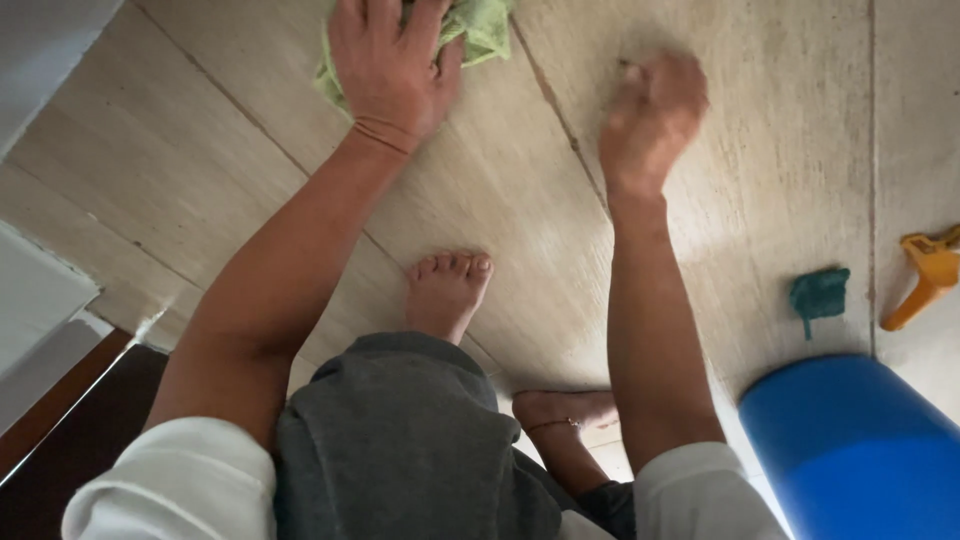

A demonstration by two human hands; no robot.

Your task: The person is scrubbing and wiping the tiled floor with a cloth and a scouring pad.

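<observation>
My left hand (392, 62) presses flat on a light green cloth (478, 26) on the beige tiled floor (500, 180) at the top of the view. My right hand (652, 112) is blurred, fingers curled, rubbing at a spot on the floor to the right of a tile joint. Whether it holds something small cannot be made out. I am squatting, with both bare feet (447, 290) on the tiles below my arms.
A small teal scrubbing pad (819, 293) lies on the floor at right. An orange plastic item (930, 275) sits at the right edge. A blue bucket (850, 450) stands at bottom right. A white ledge and dark wood are at left.
</observation>
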